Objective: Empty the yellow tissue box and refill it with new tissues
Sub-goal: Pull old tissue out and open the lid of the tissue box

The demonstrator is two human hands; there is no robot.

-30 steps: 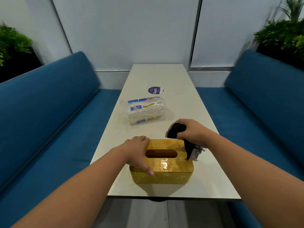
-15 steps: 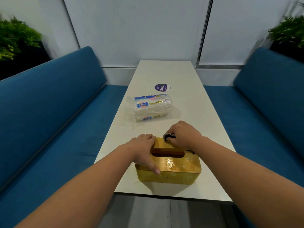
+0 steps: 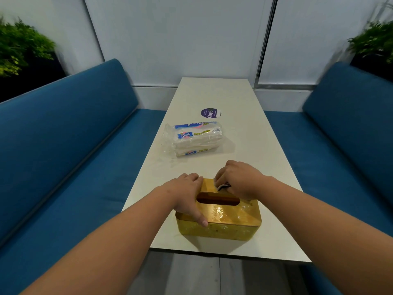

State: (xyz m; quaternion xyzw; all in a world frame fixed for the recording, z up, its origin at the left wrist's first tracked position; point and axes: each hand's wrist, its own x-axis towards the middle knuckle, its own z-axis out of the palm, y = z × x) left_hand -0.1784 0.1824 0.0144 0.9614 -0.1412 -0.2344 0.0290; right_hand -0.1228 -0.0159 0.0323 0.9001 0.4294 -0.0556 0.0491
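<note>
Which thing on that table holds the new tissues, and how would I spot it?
Look along the long white table between the blue benches. Past the yellow tissue box near the front edge lies the tissue pack: soft clear plastic with blue labels, just before a round purple sticker.

Tissue pack [image 3: 194,138] brand: "Reach", in white script on a blue patch
Tissue pack yellow band: "PAPER TOWEL"; the small print beside it is too small to read
Round purple sticker [image 3: 210,113] on the desk [image 3: 255,128]: "ClayG"
</note>
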